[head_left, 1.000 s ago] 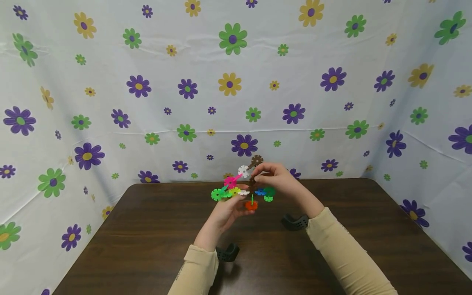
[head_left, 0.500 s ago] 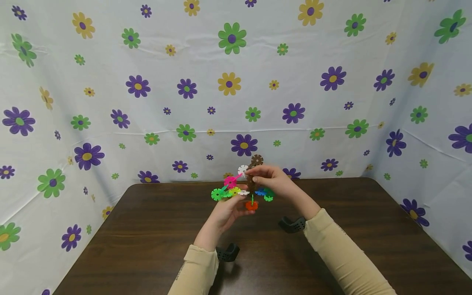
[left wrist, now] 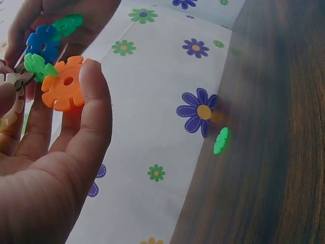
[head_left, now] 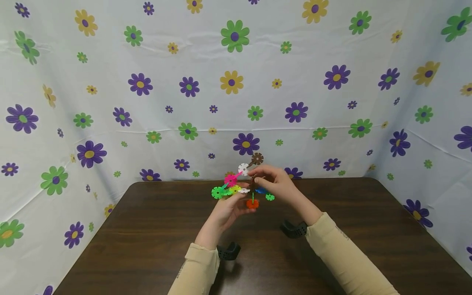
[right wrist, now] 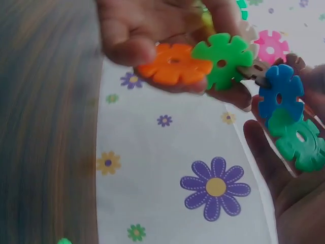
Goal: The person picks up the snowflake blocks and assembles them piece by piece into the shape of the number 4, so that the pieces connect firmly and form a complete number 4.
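A joined construction of notched plastic flower discs is held up over the table by both hands. My left hand [head_left: 228,211] grips it from below, thumb near a white disc [head_left: 244,190], a finger against the orange disc [right wrist: 175,63]. Upright from the orange disc stands a green disc [right wrist: 222,61]. My right hand [head_left: 276,182] pinches a brown disc [head_left: 253,184] in the middle. Beside it a blue disc [right wrist: 280,94] joins a darker green disc [right wrist: 298,142], hidden in the head view. Pink [head_left: 230,180], white and brown [head_left: 257,158] discs rise at the back.
A loose bright green disc [left wrist: 221,141] lies on the dark wooden table [head_left: 147,237]. White cloth [head_left: 166,102] with printed flowers stands behind and at both sides. Black wrist mounts [head_left: 228,250] hang beneath the forearms.
My right fingers shift slightly at the brown disc, which now looks turned more edge-on. The darker green disc beside the blue one slips out of sight. The left hand keeps its hold.
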`<state>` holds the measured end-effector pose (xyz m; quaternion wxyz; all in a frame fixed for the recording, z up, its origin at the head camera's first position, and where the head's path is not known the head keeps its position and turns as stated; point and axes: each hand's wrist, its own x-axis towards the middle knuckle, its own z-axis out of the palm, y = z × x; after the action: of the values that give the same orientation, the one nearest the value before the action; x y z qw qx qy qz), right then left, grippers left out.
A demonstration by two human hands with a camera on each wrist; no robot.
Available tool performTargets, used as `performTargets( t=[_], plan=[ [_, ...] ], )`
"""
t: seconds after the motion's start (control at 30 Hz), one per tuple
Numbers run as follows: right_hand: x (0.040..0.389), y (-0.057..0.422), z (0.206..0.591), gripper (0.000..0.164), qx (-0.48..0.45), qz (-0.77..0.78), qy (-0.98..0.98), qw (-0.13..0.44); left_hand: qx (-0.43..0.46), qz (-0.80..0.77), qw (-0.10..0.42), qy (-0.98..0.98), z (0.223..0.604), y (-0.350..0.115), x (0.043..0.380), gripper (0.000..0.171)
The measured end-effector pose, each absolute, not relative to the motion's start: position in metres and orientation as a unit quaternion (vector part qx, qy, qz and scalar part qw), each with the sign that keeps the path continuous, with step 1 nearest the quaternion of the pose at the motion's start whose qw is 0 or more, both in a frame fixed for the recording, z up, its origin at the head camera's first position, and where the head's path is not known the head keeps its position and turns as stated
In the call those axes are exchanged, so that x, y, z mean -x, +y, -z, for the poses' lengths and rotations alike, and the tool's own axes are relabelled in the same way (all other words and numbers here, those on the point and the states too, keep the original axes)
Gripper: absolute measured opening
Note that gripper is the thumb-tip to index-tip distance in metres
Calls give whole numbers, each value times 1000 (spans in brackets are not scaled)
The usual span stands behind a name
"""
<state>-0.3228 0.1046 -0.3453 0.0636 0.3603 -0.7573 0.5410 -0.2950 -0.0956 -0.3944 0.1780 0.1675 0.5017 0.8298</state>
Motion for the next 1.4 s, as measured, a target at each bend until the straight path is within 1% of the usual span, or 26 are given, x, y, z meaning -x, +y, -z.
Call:
performTargets(
  t=[0.07, 0.13, 0.23, 0.27, 0.33, 0.47, 0.73, 0.9, 1.03, 1.1, 1.3, 1.4],
  plan=[
    [320, 107, 346, 31, -398, -511, -755, 101, -170, -830, 175, 501, 394, -95, 295, 18],
    [320, 110, 348, 44, -439, -475, -751, 133, -171, -831, 173, 501, 395, -95, 296, 18],
    [320, 112, 351, 60, -488, -420, -748, 162, -175, -831, 170, 500, 395, -94, 296, 19],
    [321, 113, 352, 63, -497, -401, -751, 168, -175, -831, 170, 500, 395, -94, 296, 19],
    [321, 113, 354, 66, -510, -370, -755, 181, -176, -831, 168, 500, 396, -93, 296, 21],
    [323, 112, 360, 66, -514, -339, -760, 209, -175, -830, 164, 503, 397, -93, 296, 23],
    [322, 109, 363, 72, -519, -326, -746, 262, -179, -828, 155, 508, 396, -94, 297, 19],
    [320, 109, 364, 72, -512, -333, -745, 267, -178, -828, 151, 510, 396, -94, 298, 19],
    [319, 108, 364, 68, -503, -340, -749, 265, -172, -826, 149, 515, 396, -95, 298, 19],
    [319, 107, 364, 68, -498, -347, -752, 257, -170, -825, 145, 519, 396, -95, 297, 19],
    [317, 114, 362, 74, -472, -372, -768, 222, -163, -822, 130, 530, 393, -98, 296, 19],
    [317, 123, 362, 70, -449, -406, -765, 220, -161, -822, 126, 532, 392, -99, 296, 20]
  ],
)
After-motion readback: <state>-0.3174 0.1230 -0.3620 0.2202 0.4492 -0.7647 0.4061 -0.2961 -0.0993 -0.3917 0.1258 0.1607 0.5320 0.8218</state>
